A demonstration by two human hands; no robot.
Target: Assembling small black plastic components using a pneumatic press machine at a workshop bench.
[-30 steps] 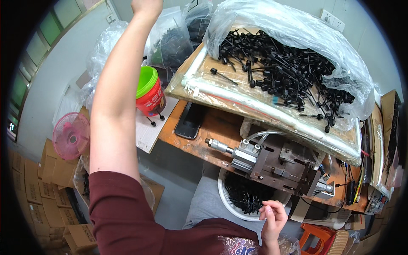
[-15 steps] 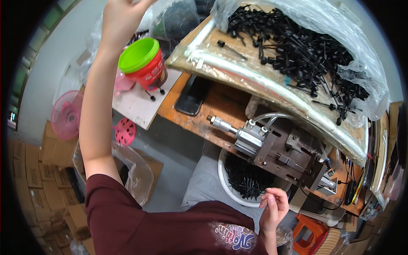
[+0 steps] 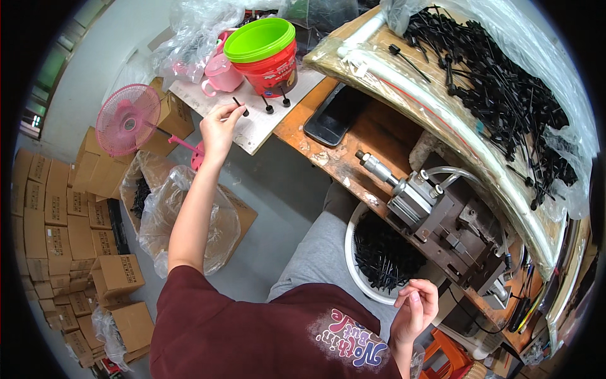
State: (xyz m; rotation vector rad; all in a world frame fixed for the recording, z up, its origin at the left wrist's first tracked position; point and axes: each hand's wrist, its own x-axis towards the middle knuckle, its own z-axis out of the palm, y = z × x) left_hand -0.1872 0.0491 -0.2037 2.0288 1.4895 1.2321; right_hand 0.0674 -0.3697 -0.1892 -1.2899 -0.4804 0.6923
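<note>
My left hand point(image 3: 219, 132) is stretched out over the corner of a white board point(image 3: 252, 140). Its thumb and fingers pinch a small black part with a thin rod and round knob point(image 3: 245, 113). To its right, two more such parts point(image 3: 269, 109) are on the board beside a red bucket with a bright green rim point(image 3: 268, 69). Low in front of my body is my right hand point(image 3: 413, 312), fingers loosely bent and apart, with nothing seen in it. It is nearest to a white round basket point(image 3: 351, 252) full of black rodded parts point(image 3: 385, 249).
A metal fixture with a cylinder point(image 3: 410, 202) and a phone point(image 3: 334, 117) are on the wooden bench point(image 3: 302, 142). Above them a plastic-wrapped tray point(image 3: 353, 63) bears a heap of black parts point(image 3: 486, 82). Left are a pink fan point(image 3: 129, 120), a plastic-lined box point(image 3: 214, 221) and stacked cartons point(image 3: 57, 246).
My left hand has come down from the top edge to the white board, and a black part now shows in its fingers. The view has shifted left; my right hand stays much the same.
</note>
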